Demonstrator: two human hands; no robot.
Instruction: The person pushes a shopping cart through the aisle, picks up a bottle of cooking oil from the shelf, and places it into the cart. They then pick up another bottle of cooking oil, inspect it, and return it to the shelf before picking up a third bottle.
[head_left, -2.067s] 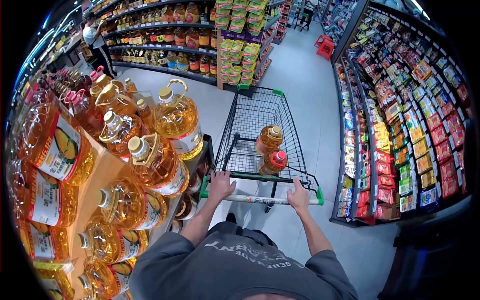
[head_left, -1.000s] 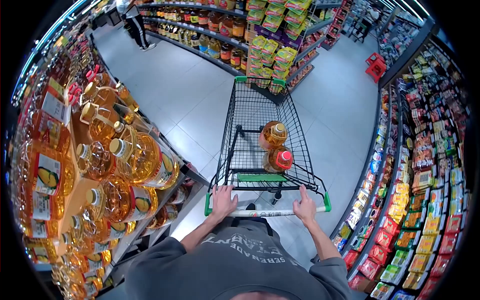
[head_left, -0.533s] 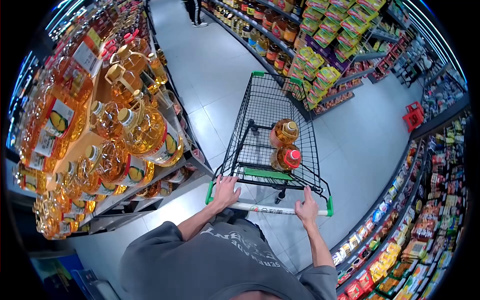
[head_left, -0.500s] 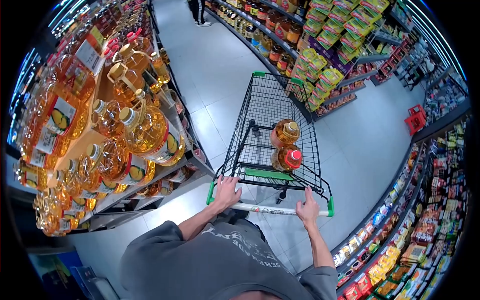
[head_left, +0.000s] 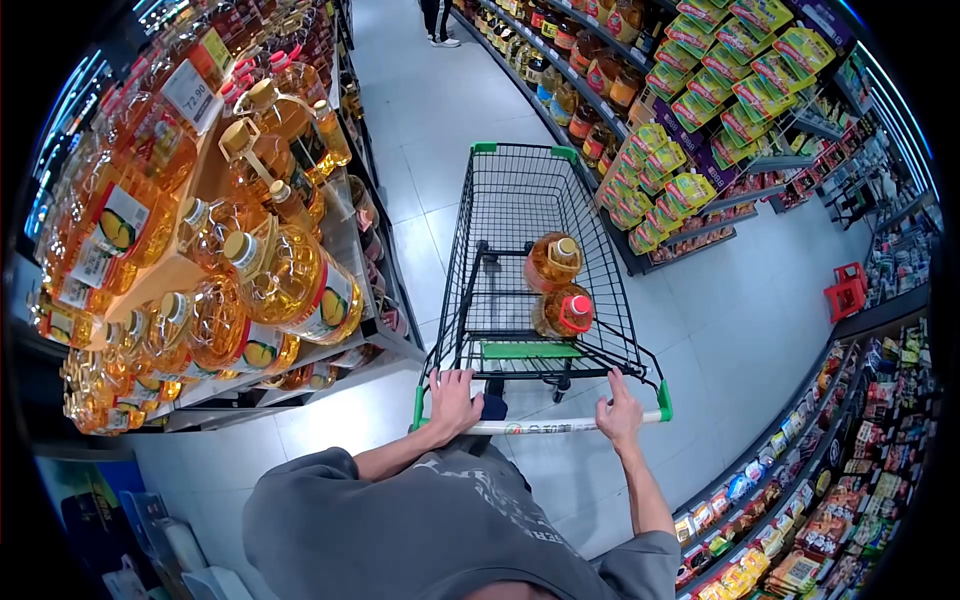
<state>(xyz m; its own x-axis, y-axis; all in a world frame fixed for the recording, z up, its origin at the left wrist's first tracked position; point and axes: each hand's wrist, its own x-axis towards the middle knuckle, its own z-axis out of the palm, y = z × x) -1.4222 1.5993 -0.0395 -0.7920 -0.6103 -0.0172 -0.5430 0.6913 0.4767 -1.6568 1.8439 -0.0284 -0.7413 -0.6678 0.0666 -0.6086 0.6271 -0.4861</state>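
A black wire shopping cart (head_left: 475,215) with green corner pieces is in front of me. My left hand (head_left: 453,402) grips the left end of its pale handle (head_left: 545,427), fingers over the bar. Near the right end of that bar my right hand (head_left: 619,410) is closed on it, the index finger reaching forward toward the wire rim. Inside the basket, at its right rear, stand two big bottles of amber oil: one with a yellowish cap (head_left: 553,262), the other with a red cap and handle (head_left: 564,311). They are close together.
Large oil bottles (head_left: 290,280) crowd a display on my left, with a price card (head_left: 188,95) above. A stand of yellow-green packets (head_left: 665,185) is ahead right. Packaged-food shelves (head_left: 790,480) curve along the right, beside a red basket (head_left: 846,292). A person's legs (head_left: 436,20) show far ahead.
The cart's front has swung left relative to me, and the packet stand looks nearer. A dark shoe now shows under the handle. Both hands keep their hold on the bar.
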